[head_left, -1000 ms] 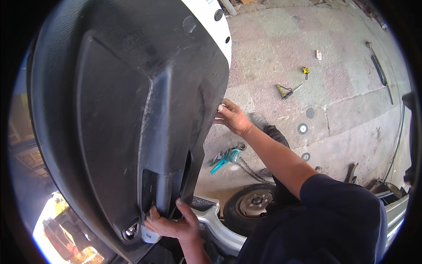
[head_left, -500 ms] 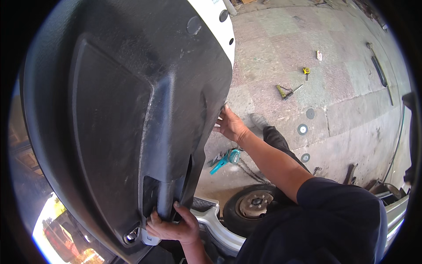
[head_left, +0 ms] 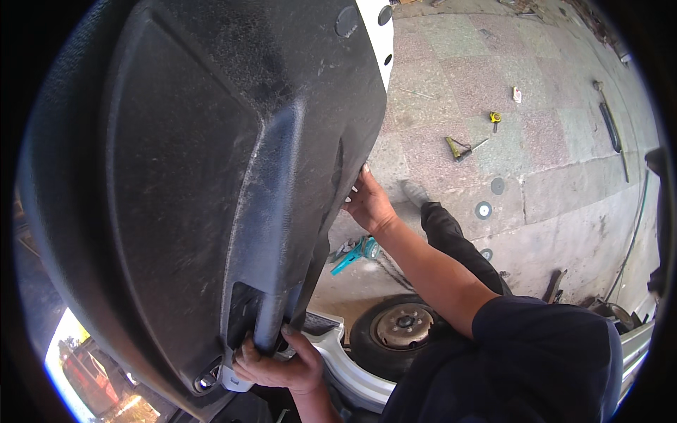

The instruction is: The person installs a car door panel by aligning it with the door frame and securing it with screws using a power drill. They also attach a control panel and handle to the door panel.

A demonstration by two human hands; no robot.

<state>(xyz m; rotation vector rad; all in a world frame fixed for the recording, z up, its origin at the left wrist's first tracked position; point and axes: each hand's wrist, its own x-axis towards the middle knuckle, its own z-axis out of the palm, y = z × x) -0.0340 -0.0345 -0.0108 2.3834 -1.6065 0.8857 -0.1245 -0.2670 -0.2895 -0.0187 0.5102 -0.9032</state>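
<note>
Black door panel (head_left: 183,176) at both hands
The left hand (head_left: 285,366) curls its fingers round the lower grab handle (head_left: 269,317); the right hand (head_left: 371,204), fingers half spread, meets the panel's right edge, its hold unclear.

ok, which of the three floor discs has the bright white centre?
The middle disc; the upper disc is plain grey, and the lower disc has a duller centre.

Floor (head_left: 582,204) is showing pinkish & grnish. sqs., wht. pack (head_left: 517,94) is lying nr. yel. tape measure (head_left: 495,118), olive tool (head_left: 453,149) is resting nearby, three discs (head_left: 489,211) are lying in line, teal chain hoist (head_left: 361,254) is lying lt. of them, dk. bar (head_left: 610,128) is lying far rt.
</note>
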